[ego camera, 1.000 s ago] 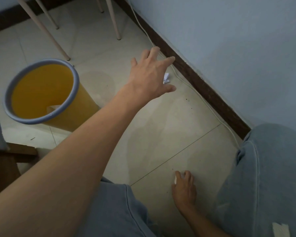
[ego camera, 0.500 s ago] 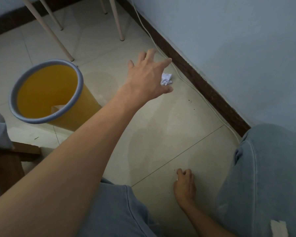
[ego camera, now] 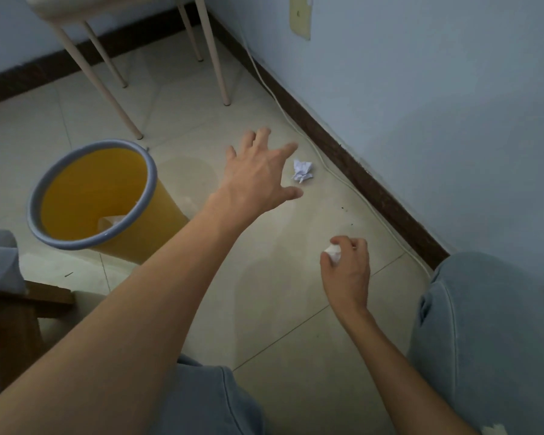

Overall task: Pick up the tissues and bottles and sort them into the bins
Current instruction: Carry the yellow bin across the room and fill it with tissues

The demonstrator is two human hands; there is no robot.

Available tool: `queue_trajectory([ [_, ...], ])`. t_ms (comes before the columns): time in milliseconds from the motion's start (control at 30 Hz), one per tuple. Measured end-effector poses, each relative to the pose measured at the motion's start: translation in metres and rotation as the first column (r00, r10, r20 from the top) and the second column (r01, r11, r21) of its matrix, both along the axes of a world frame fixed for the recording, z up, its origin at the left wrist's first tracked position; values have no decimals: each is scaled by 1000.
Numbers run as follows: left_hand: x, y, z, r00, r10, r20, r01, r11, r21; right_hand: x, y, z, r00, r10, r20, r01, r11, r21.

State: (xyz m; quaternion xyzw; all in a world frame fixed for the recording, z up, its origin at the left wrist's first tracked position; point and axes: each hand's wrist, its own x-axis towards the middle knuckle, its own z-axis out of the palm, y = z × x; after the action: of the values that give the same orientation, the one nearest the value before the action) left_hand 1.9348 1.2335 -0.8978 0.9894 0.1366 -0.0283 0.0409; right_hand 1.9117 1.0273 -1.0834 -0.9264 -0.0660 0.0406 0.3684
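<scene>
One piece of crumpled white tissue already lies at the bottom of the round yellow plastic bin with a blue-grey rim (ego camera: 153, 180), which stands on the pale tiled floor (ego camera: 264, 293) towards its left side, near the slanted legs of a cream stool (ego camera: 107, 89). So the sorting is under way but not finished. A second small wad of white tissue (ego camera: 333, 253) is pinched in the right hand (ego camera: 347, 271), whose fingers are curled closed around it; it hangs just above the floor in the nearer part of the room and is not yet in any bin. A third crumpled white tissue ball (ego camera: 302, 171) lies loose on the floor, close to the dark brown skirting board (ego camera: 374, 196) along the right wall, beside a thin white cable (ego camera: 358, 199) that runs along that edge.

The left hand (ego camera: 261, 174) is stretched far forward on a straight arm, palm down, fingers and thumb spread wide and holding nothing. It sits just beside the loose tissue ball, to its left, with the thumb and forefinger framing it but not touching.

No bottles show, and only one bin is in view, so how much bottle sorting remains cannot be told. At the least, two tissues are left to drop in: the held one and the one by the skirting.
</scene>
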Motion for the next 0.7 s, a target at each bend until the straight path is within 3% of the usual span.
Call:
queue_trajectory([
  [400, 17, -18, 12, 998, 46, 45, -46, 999, -5, 57, -48, 69, 996, 29, 82, -49, 966, 253],
  [700, 56, 6, 75, 990, -142, 5, 137, 961, 239, 126, -43, 130, 982, 24, 187, -87, 936, 340],
])
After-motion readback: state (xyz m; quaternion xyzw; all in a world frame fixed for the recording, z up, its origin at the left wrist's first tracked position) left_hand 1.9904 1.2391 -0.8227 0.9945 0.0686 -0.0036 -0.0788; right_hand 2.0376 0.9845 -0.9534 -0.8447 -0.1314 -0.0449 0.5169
